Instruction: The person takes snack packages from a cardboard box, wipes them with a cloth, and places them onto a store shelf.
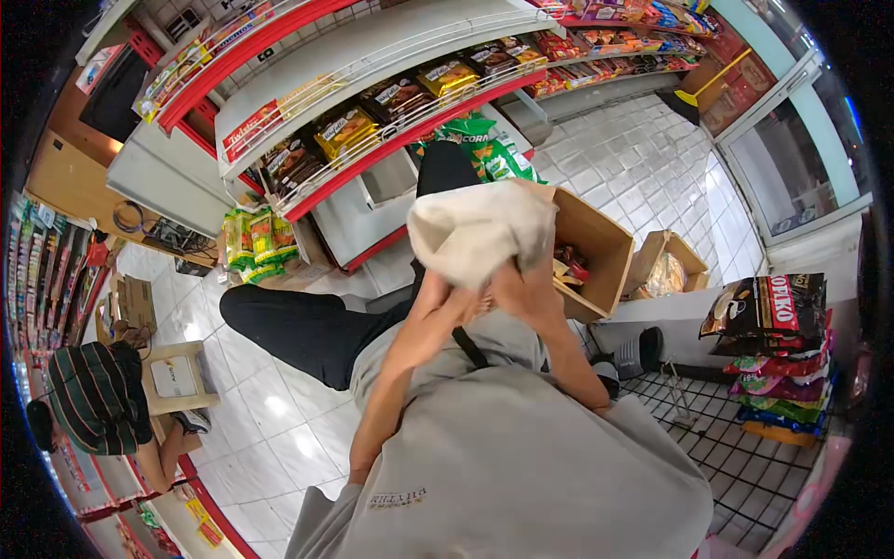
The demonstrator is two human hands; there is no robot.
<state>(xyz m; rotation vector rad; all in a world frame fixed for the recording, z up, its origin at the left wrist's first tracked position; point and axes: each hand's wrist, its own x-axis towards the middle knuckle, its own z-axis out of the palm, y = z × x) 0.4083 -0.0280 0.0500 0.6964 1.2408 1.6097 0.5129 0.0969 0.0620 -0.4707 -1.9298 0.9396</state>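
Note:
A crumpled off-white cloth (475, 228) is bunched up in front of my body, somewhat smeared by motion. My left hand (445, 306) is closed on its lower edge. Close beside it, my right hand (523, 291) grips the cloth too, and the two hands nearly touch. Folds of the cloth hide some of my fingers. Just beyond the cloth, to the right, an open cardboard box (596, 261) holds small packets.
Shelves with coffee packs (396, 101) stand ahead. Green snack bags (480, 149) lie below them. A carton of yellow-green packs (259, 244) is at left. A person in a striped shirt (93, 396) is at far left. A wire rack (717, 447) stands at right.

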